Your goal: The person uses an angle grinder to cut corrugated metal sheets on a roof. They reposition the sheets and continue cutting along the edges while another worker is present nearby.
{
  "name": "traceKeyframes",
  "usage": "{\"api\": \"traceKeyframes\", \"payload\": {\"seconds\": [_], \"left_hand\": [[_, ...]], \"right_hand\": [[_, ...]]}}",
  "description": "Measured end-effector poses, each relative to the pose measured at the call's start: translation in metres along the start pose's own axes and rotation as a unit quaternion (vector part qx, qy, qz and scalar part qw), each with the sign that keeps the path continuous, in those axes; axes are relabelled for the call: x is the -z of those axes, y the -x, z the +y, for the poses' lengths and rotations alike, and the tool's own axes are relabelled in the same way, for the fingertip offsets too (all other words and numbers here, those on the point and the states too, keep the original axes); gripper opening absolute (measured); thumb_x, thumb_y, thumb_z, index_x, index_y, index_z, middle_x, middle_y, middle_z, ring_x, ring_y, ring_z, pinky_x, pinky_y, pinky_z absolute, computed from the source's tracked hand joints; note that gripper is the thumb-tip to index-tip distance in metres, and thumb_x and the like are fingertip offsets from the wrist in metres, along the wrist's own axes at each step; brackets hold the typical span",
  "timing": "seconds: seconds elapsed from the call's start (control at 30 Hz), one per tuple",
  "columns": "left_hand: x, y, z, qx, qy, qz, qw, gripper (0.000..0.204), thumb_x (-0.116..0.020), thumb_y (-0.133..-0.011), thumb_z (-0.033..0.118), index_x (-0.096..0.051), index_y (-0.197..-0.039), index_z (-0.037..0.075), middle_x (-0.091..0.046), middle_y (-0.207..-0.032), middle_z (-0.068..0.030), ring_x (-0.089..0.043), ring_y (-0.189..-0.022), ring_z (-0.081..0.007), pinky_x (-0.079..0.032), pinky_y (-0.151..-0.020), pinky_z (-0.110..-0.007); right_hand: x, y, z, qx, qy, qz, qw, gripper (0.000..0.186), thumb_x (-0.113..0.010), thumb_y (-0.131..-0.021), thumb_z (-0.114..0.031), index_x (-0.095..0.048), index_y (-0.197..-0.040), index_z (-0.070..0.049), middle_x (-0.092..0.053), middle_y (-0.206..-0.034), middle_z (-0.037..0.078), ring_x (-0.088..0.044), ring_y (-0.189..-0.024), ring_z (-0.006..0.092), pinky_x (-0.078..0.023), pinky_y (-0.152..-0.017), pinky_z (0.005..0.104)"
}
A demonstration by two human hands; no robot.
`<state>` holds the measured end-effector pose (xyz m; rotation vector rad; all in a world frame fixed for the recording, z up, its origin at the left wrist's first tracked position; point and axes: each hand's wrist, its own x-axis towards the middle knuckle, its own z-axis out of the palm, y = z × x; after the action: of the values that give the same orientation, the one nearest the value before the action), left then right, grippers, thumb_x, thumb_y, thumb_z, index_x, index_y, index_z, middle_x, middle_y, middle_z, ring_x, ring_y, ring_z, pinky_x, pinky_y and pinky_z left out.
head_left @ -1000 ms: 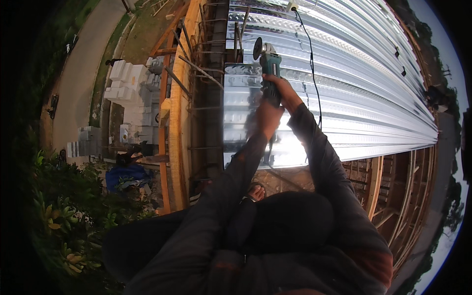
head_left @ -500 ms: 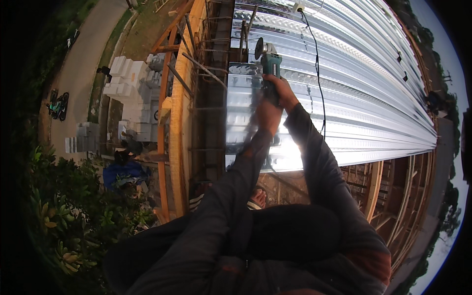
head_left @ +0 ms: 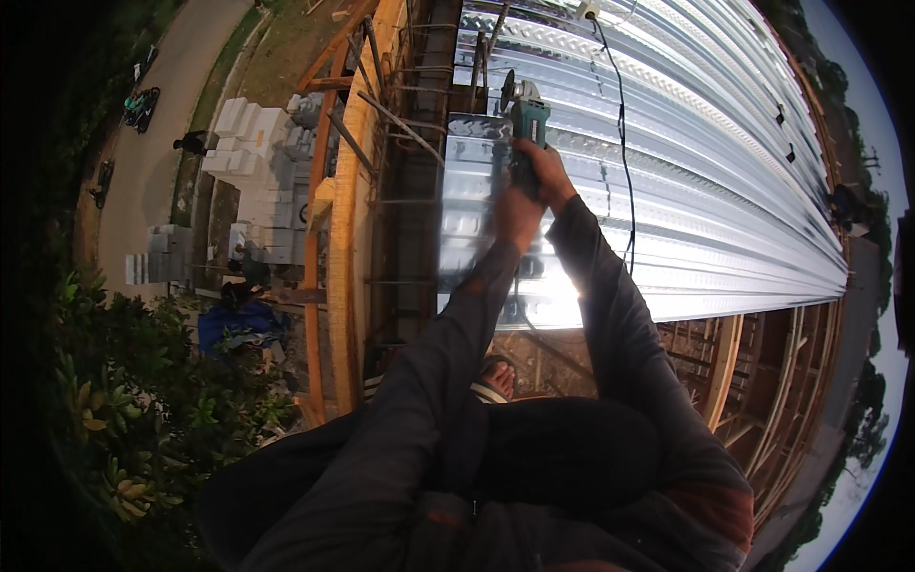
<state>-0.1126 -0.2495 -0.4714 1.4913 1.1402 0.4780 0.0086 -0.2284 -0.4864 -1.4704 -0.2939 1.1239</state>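
Both my hands are on a green angle grinder [head_left: 530,122], held over shiny ribbed metal decking sheets [head_left: 686,219]. My right hand [head_left: 546,172] is wrapped round the body of the tool. Lower down, my left hand [head_left: 518,219] is closed round its rear part, which is mostly hidden by the fingers. The grinder's disc [head_left: 508,91] stands on edge at the far end, beside a notch in the left edge of the decking. Whether the disc touches the metal, I cannot tell.
Steel bars [head_left: 405,124] stick out along a deep gap left of the decking, next to a timber beam [head_left: 348,248]. A black cable [head_left: 622,143] crosses the sheets. Pale blocks [head_left: 250,143] are stacked far below. My foot [head_left: 498,377] is near the decking's front edge.
My hands and the grinder stay at nearly the same spot on the decking. Down on the road, a motorcycle has moved farther up, and another shows behind it.
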Motion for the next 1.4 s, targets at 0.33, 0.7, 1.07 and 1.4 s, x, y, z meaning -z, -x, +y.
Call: {"api": "traceKeyframes", "payload": {"seconds": [0.33,0.7,1.07,1.4], "left_hand": [[0.006,-0.006,-0.008,0.044,0.002,-0.057,0.997,0.04,-0.07,-0.083,0.035,-0.066,-0.108,0.004,-0.07,-0.086,-0.0218,-0.069,-0.085,-0.0421,-0.053,-0.069,-0.049],[0.001,-0.007,-0.01,-0.001,-0.029,-0.015,0.999,0.037,-0.076,-0.08,0.033,-0.07,-0.084,-0.003,-0.07,-0.065,-0.0153,-0.07,-0.055,-0.0282,-0.054,-0.051,-0.04],[-0.004,-0.009,-0.02,0.005,-0.017,-0.005,1.0,0.037,-0.077,-0.08,0.031,-0.07,-0.079,-0.005,-0.068,-0.062,-0.0157,-0.07,-0.054,-0.0282,-0.055,-0.05,-0.04],[-0.004,-0.008,-0.019,0.06,0.035,-0.041,0.997,0.036,-0.071,-0.082,0.033,-0.071,-0.092,-0.002,-0.071,-0.082,-0.024,-0.07,-0.086,-0.041,-0.054,-0.07,-0.046]], "right_hand": [[-0.004,-0.005,0.008,0.002,0.008,0.003,1.0,0.03,-0.071,-0.087,-0.022,-0.064,-0.103,0.003,-0.066,-0.083,0.007,-0.064,-0.067,0.0175,-0.054,-0.062,0.0315],[-0.004,0.001,0.005,0.0,0.015,0.011,1.0,0.031,-0.072,-0.086,-0.024,-0.065,-0.1,0.002,-0.066,-0.081,0.006,-0.063,-0.067,0.0154,-0.052,-0.061,0.0302],[-0.005,-0.002,0.007,-0.003,0.006,0.011,1.0,0.03,-0.072,-0.087,-0.023,-0.064,-0.102,0.002,-0.066,-0.08,0.006,-0.064,-0.065,0.0167,-0.054,-0.061,0.0309],[-0.005,-0.003,0.009,0.003,0.02,0.009,1.0,0.032,-0.072,-0.087,-0.023,-0.063,-0.103,0.003,-0.066,-0.08,0.007,-0.064,-0.064,0.0174,-0.054,-0.059,0.031]]}}
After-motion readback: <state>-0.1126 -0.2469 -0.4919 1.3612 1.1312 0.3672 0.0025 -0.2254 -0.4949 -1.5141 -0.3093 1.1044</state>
